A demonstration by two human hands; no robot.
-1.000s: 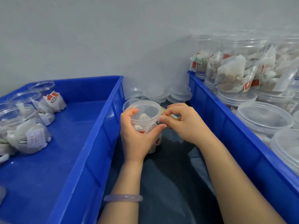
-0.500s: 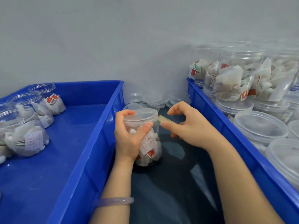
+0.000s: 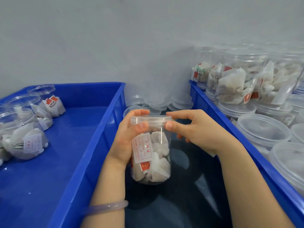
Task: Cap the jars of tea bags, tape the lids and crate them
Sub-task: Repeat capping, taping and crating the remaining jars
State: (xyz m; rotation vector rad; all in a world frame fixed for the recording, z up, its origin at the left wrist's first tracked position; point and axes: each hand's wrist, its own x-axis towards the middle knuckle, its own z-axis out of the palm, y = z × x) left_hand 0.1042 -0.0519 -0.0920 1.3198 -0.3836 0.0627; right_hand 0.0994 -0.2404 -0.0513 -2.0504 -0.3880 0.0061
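The left grip point(image 3: 125, 140) clasps the jar point(image 3: 154, 167) to steady it upright, while the right grip point(image 3: 197, 134) pinches the lid point(image 3: 153, 119) rim, apparently sealing it.

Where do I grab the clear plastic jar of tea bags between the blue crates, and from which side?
Wrap the clear plastic jar of tea bags round its straight mid-wall, under the clear plastic lid, coming from the left as the left hand does. It stands upright, so the round wall faces sideways, and the right hand pinches the lid's right edge.
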